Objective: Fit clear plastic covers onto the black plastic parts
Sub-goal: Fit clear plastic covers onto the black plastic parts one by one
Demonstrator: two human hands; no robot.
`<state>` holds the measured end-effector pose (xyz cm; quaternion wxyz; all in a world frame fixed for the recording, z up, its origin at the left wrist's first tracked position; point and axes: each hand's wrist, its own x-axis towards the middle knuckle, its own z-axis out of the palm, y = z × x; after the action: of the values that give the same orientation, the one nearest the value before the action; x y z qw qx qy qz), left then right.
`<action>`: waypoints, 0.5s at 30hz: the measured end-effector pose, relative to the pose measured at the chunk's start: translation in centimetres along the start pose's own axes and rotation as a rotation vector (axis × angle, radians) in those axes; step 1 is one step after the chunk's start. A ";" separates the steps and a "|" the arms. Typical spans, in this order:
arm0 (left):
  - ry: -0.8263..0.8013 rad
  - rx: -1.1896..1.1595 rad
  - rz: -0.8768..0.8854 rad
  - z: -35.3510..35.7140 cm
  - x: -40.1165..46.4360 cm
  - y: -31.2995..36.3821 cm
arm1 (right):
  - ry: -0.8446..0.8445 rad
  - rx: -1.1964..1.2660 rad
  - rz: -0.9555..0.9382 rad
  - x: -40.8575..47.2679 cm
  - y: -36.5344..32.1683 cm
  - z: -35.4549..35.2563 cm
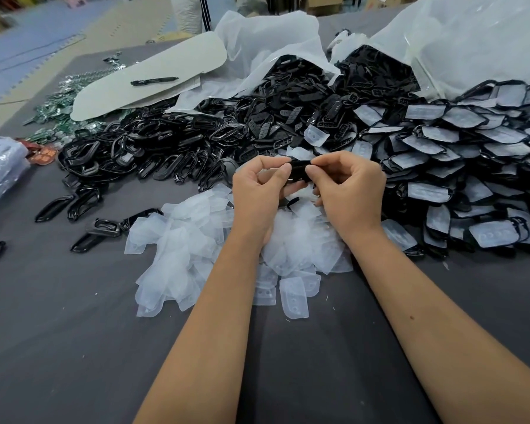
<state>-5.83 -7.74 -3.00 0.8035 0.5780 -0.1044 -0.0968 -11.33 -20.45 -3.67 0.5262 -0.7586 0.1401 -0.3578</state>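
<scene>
Both hands clamped on one small black plastic part point(299, 170).
Left hand point(257, 191) and right hand point(348, 191) pinch its ends above the heap of clear plastic covers point(178, 240), bench point(74, 332) centre; fitted parts heaped at 3 o'clock.

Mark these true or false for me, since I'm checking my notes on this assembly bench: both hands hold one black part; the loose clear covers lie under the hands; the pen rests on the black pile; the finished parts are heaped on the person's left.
1. Both hands hold one black part. True: the left hand and right hand pinch the black part between them.
2. Loose clear covers lie under the hands. True.
3. The pen rests on the black pile. False: it lies on a pale sheet.
4. Finished parts are heaped on the left. False: on the right.
</scene>
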 end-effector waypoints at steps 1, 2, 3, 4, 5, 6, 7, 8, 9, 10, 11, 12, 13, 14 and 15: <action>0.008 -0.006 -0.009 0.0 0.0 0.0 | -0.005 0.026 0.017 0.0 0.0 0.0; 0.021 -0.011 -0.015 0.0 0.0 0.1 | -0.011 0.047 0.032 0.1 0.0 0.0; 0.032 -0.013 -0.018 0.1 0.0 0.0 | -0.015 0.059 0.041 0.1 0.0 0.0; 0.036 -0.013 -0.018 0.1 0.0 0.0 | -0.014 0.060 0.045 0.1 0.0 0.0; 0.031 -0.012 -0.017 0.1 0.0 0.0 | -0.009 0.053 0.047 0.1 0.0 0.0; 0.020 -0.009 -0.016 0.0 0.0 0.0 | -0.003 0.038 0.044 0.1 0.0 0.0; 0.007 -0.005 -0.014 0.0 0.0 0.0 | 0.001 0.018 0.038 0.1 0.0 0.0; -0.006 0.001 -0.007 -0.1 -0.1 -0.1 | 0.004 -0.002 0.030 0.1 -0.1 0.0; -0.019 0.009 0.002 -0.1 -0.1 -0.1 | 0.006 -0.019 0.025 0.1 -0.1 0.0; -0.033 0.019 0.013 -0.2 -0.1 -0.1 | 0.009 -0.033 0.021 0.1 -0.1 0.0; -0.045 0.027 0.021 -0.2 -0.1 -0.1 | 0.012 -0.044 0.017 0.1 -0.1 0.0; -0.053 0.033 0.026 -0.2 -0.1 -0.1 | 0.015 -0.052 0.014 0.0 -0.2 0.0; -0.057 0.034 0.026 -0.3 -0.1 -0.1 | 0.018 -0.059 0.010 0.0 -0.2 0.0; -0.058 0.032 0.024 -0.3 -0.1 -0.1 | 0.022 -0.064 0.006 -0.1 -0.3 0.0; -0.058 0.027 0.019 -0.3 -0.1 -0.1 | 0.026 -0.066 0.003 -0.2 -0.3 0.0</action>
<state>-5.81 -7.48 -3.15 0.7932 0.5847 -0.1342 -0.1045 -11.51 -20.21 -3.45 0.4996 -0.7706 0.1599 -0.3621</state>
